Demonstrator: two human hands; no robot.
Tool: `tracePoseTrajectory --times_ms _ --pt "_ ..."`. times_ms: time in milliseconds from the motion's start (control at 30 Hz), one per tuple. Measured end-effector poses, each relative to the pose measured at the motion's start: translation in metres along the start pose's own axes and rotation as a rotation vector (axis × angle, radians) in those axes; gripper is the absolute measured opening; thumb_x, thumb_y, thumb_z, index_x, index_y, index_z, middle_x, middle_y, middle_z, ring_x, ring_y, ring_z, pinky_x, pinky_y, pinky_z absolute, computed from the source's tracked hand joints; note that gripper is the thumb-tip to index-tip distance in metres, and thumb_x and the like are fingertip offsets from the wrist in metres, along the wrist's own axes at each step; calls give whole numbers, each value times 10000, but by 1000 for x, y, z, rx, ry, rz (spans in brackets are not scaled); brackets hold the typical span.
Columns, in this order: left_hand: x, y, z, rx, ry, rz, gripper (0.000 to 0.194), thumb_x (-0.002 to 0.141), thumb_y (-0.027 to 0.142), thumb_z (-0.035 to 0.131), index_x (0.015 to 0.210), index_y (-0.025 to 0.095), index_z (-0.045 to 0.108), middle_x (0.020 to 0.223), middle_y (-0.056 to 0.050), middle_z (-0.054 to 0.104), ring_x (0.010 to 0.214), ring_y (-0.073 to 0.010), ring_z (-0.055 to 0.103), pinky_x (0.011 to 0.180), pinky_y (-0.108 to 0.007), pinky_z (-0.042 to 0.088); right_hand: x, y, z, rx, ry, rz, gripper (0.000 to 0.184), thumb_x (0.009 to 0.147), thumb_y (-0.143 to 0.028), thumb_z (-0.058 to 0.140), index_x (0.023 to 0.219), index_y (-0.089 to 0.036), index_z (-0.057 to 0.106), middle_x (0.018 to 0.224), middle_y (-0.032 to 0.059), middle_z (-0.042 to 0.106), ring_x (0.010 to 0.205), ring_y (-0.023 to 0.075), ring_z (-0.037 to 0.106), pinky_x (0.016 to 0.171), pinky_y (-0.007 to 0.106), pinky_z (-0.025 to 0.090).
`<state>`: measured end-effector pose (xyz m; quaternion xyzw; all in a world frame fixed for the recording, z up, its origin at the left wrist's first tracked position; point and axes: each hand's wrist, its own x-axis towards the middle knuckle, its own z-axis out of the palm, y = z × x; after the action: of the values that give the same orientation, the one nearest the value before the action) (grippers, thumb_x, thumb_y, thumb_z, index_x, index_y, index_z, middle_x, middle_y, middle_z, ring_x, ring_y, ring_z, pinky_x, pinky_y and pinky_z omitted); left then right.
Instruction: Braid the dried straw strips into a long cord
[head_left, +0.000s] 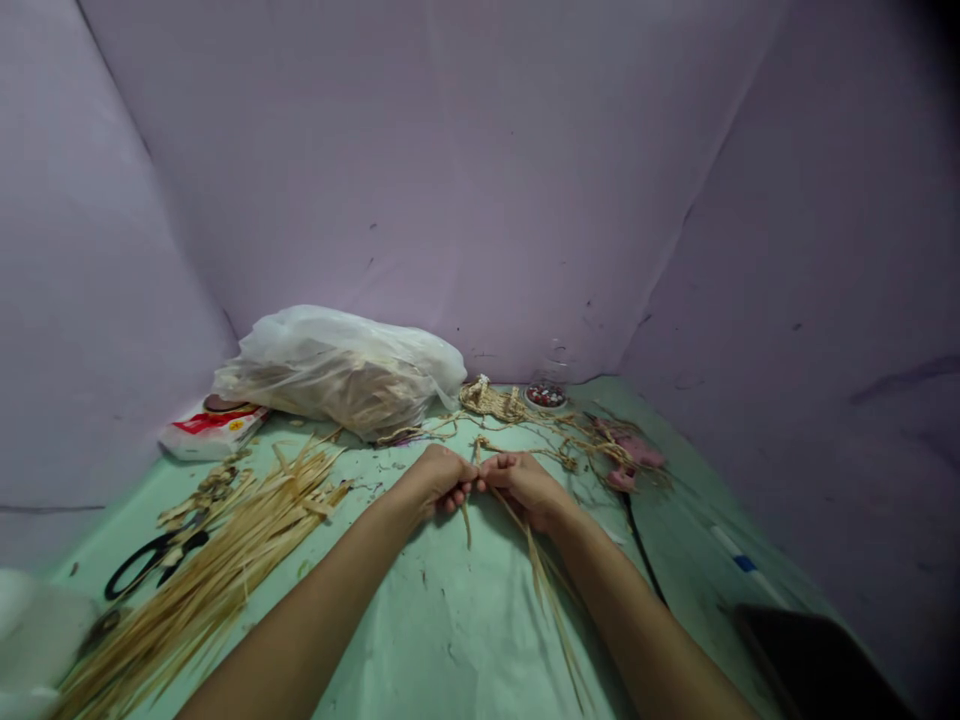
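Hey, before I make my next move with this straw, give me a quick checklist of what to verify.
1. Left hand pinching the straw strand: ok.
2. Right hand pinching close beside it: ok.
3. Long straw ends below the right hand gathered: not ok, they splay loosely.
4. Plastic bag clear of both hands: ok, it lies beyond them.
5. Scissors closed: cannot tell, the straw pile partly covers them.
6. Strand knotted: cannot tell, the pinch hides it.

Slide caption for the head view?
Bare left hand and right hand pinch thin tan fibre strands over pale green tabletop.
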<state>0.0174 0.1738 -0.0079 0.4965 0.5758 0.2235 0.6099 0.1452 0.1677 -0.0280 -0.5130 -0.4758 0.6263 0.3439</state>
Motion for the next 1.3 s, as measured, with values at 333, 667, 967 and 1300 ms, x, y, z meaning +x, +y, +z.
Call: tracePoseTrajectory --times_ms 333,667,967,1300 --pt "13 -15 7 127 269 249 82 507 137 493 429 128 471 344 61 329 357 -40 239 368 -196 129 -14 -15 1 -959 295 -347 200 630 -142 495 707 -146 679 668 66 663 608 133 548 548 212 330" --pt "-6 1 18 -159 294 -43 204 528 104 441 404 178 298 295 77 225 279 -29 184 339 -193 85 -34 -32 24 -1243 385 -216 197 632 -163 503 699 -156 688 723 123 673 656 189 591 514 242 296" --pt "-5 -1 8 -166 178 -65 155 507 102 470 441 159 342 336 68 287 283 -21 194 325 -178 78 -41 -34 32 -1316 298 -209 212 625 -131 490 705 -147 686 719 138 667 619 182 573 490 250 261" --pt "1 -5 -8 -40 8 -49 74 500 159 533 556 136 490 367 71 320 301 -16 190 334 -176 70 -22 -39 -11 -609 362 -198 160 664 -222 502 652 -127 630 547 29 589 509 110 494 465 196 318"
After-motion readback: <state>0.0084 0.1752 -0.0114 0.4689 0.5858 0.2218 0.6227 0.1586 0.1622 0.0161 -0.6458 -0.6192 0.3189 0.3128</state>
